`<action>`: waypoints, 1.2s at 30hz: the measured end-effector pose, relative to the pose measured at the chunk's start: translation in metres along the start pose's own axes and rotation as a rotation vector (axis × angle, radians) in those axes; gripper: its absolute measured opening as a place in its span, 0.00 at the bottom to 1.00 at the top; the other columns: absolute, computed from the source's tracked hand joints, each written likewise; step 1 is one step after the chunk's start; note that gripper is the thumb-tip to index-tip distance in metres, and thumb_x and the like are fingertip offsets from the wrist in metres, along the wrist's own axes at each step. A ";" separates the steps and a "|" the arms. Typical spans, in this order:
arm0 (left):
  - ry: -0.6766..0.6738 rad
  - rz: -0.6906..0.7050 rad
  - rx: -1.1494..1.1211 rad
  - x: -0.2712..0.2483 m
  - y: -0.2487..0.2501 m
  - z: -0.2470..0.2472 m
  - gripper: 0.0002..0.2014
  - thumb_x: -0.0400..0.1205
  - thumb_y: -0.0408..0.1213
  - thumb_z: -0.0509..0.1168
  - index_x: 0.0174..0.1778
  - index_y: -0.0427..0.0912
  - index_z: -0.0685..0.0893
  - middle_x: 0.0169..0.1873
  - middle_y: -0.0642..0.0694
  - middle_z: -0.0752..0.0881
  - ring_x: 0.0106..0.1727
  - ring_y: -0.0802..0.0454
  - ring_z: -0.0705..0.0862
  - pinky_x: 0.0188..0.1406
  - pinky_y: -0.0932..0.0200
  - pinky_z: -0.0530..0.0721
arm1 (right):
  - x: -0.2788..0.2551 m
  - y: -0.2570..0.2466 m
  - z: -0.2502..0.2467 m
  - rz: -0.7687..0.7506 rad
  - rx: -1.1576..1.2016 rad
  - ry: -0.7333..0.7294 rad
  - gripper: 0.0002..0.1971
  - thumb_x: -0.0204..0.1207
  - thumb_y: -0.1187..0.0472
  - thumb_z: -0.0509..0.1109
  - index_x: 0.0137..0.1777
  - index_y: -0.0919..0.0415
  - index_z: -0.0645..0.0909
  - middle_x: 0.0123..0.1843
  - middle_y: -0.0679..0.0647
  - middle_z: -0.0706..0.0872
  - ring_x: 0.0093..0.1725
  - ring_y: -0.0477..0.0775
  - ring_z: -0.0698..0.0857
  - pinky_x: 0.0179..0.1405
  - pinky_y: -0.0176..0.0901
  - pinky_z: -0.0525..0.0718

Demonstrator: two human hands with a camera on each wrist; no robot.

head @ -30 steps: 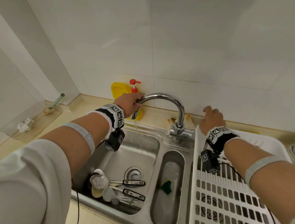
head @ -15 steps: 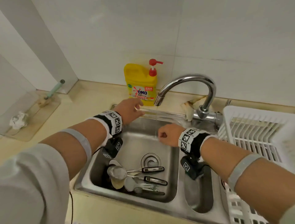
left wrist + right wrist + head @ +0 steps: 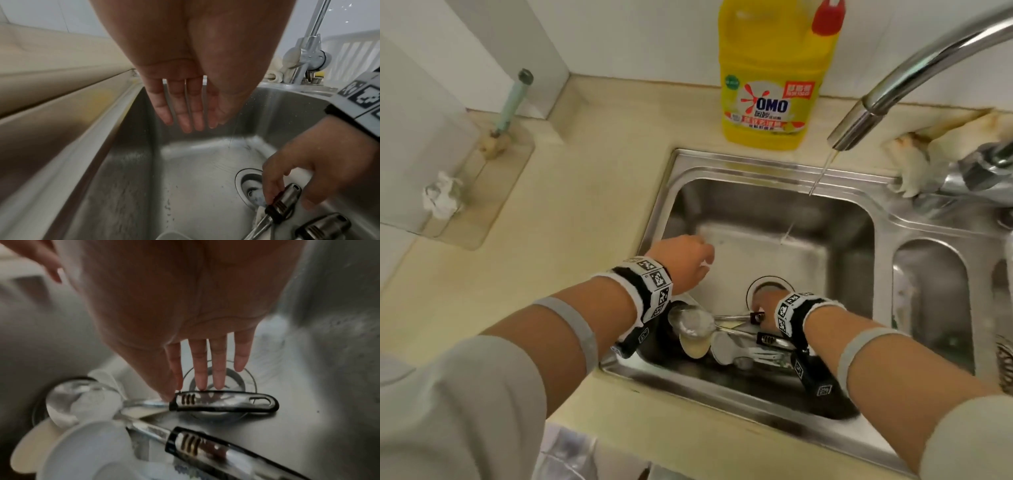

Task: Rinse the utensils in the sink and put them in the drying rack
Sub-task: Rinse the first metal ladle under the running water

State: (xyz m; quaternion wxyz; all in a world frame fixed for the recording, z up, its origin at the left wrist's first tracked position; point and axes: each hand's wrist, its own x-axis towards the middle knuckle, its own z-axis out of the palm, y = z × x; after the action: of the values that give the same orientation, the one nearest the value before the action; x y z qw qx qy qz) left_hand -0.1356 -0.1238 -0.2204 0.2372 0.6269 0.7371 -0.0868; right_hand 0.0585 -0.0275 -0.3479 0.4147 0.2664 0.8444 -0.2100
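Several utensils lie at the front of the steel sink (image 3: 756,212): a ladle (image 3: 691,322) with a black-and-steel handle (image 3: 224,400), a second utensil with a like handle (image 3: 216,449), a white spoon (image 3: 724,349), a beige spoon (image 3: 695,347) and a fork (image 3: 763,354). My right hand (image 3: 758,305) reaches down by the drain and pinches the ladle's handle (image 3: 283,199) between thumb and fingertips; the ladle still lies on the sink floor. My left hand (image 3: 688,263) hovers over the left of the basin with straight fingers (image 3: 191,120), holding nothing.
The faucet (image 3: 893,85) runs a thin stream of water (image 3: 822,171) into the back of the basin. A yellow detergent bottle (image 3: 770,75) stands behind the sink. A smaller basin (image 3: 928,291) lies to the right, and the white drying rack (image 3: 349,48) beyond it.
My right hand dropped from under the spout to the ladle's handle. My left hand came off the sink's back rim and lowered into the basin. The view tilted down.
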 end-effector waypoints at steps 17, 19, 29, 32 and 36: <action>0.016 -0.095 -0.123 -0.004 0.003 -0.003 0.11 0.86 0.46 0.60 0.61 0.53 0.83 0.58 0.52 0.82 0.56 0.50 0.83 0.55 0.52 0.83 | -0.015 0.003 -0.007 -0.050 0.047 0.009 0.19 0.83 0.59 0.66 0.72 0.61 0.72 0.63 0.59 0.83 0.53 0.58 0.84 0.53 0.45 0.78; 0.015 -0.123 -0.134 -0.007 0.003 -0.009 0.11 0.85 0.46 0.60 0.61 0.53 0.83 0.58 0.52 0.81 0.55 0.50 0.83 0.56 0.51 0.84 | -0.026 0.008 -0.010 -0.075 0.084 0.067 0.17 0.82 0.58 0.65 0.69 0.59 0.71 0.58 0.58 0.83 0.50 0.58 0.84 0.47 0.45 0.78; 0.082 -0.238 -0.208 -0.033 -0.001 -0.050 0.10 0.84 0.42 0.63 0.59 0.49 0.84 0.57 0.47 0.84 0.56 0.46 0.84 0.63 0.47 0.83 | -0.087 0.007 -0.040 -0.147 0.098 0.246 0.17 0.79 0.55 0.66 0.62 0.54 0.63 0.50 0.53 0.75 0.43 0.59 0.83 0.45 0.54 0.87; 0.101 -0.286 -0.252 -0.041 -0.002 -0.057 0.11 0.84 0.41 0.64 0.62 0.49 0.84 0.61 0.46 0.84 0.58 0.46 0.84 0.65 0.49 0.82 | -0.103 0.012 -0.053 -0.135 0.110 0.309 0.11 0.81 0.56 0.62 0.56 0.52 0.61 0.42 0.50 0.74 0.38 0.55 0.80 0.40 0.49 0.82; 0.135 -0.349 -0.332 -0.039 0.003 -0.059 0.17 0.84 0.38 0.65 0.70 0.46 0.79 0.65 0.44 0.85 0.64 0.44 0.83 0.68 0.49 0.80 | -0.132 0.031 -0.074 -0.072 0.127 0.407 0.09 0.83 0.50 0.60 0.56 0.53 0.67 0.47 0.53 0.84 0.43 0.56 0.84 0.43 0.48 0.84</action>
State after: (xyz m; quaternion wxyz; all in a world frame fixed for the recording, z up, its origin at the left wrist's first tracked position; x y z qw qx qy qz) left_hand -0.1431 -0.1324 -0.1509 0.2684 0.4469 0.8525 0.0379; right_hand 0.1026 0.0025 -0.2028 0.2100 0.2987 0.9047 -0.2194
